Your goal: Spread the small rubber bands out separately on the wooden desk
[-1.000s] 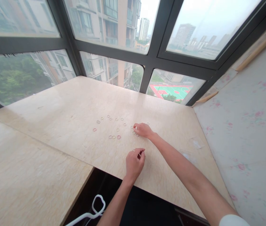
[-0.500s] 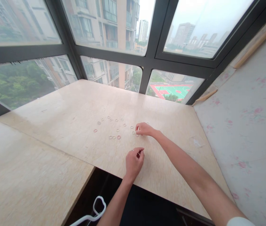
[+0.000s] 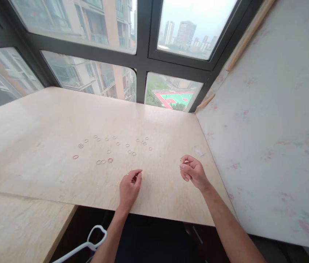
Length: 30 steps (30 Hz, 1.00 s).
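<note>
Thin rings [image 3: 109,151] lie scattered over the middle and left of a pale marble-patterned countertop [image 3: 165,197]. Most look pale or greyish; a red ring [image 3: 75,157] is at the far left, and a reddish ring [image 3: 110,160] lies closer in. To the right of the group, my right hand [image 3: 194,171] pinches a small ring [image 3: 181,160] between thumb and index finger, above the counter. My left hand [image 3: 129,186] rests near the front edge, fingers curled with thumb and index finger together; whatever is between them is too small to make out.
A clear plastic scrap [image 3: 198,150] lies by the floral wallpapered wall [image 3: 266,138] on the right. Dark-framed windows [image 3: 140,54] border the counter's back. Below the front edge, a white looped object [image 3: 96,233] shows beside my left forearm.
My right hand has moved right, away from the scattered rings, and a small ring now shows in its pinch. The view has turned right; my left hand keeps its curled pose.
</note>
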Each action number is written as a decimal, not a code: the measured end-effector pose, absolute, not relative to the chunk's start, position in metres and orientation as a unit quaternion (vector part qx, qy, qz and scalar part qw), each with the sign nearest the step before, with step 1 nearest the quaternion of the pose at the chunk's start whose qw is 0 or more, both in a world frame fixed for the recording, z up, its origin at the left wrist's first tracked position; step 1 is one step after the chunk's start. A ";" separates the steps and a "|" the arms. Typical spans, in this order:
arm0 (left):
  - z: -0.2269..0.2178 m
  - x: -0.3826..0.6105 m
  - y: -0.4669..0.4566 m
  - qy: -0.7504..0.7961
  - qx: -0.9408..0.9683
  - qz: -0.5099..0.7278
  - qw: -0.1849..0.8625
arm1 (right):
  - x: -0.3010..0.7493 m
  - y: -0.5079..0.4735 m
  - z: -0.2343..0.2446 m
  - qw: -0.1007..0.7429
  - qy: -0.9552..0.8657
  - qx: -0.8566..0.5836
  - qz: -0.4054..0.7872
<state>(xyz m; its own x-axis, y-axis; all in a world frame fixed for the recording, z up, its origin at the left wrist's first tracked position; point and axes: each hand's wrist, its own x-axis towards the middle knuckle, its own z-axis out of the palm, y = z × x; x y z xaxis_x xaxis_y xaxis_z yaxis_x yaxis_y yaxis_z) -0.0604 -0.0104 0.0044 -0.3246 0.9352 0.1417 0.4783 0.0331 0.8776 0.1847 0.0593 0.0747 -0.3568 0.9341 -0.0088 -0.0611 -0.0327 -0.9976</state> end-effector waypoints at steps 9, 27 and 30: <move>0.007 -0.061 -0.009 0.676 0.530 0.446 0.251 | 0.241 0.062 0.071 0.395 -0.653 -0.550 0.338; 0.012 -0.058 -0.011 0.682 0.518 0.451 0.250 | 0.236 -0.001 0.020 0.425 -0.636 -0.583 0.272; 0.014 -0.059 -0.011 0.674 0.498 0.469 0.277 | 0.235 -0.013 0.009 0.404 -0.642 -0.582 0.292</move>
<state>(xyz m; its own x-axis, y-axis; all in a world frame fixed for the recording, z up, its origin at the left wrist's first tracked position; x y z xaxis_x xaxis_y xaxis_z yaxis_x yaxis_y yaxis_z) -0.0591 -0.0115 0.0141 -0.3499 0.9320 0.0943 0.4121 0.0627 0.9090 0.2349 -0.0126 0.0086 0.0053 0.9837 0.1799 0.5121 0.1519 -0.8454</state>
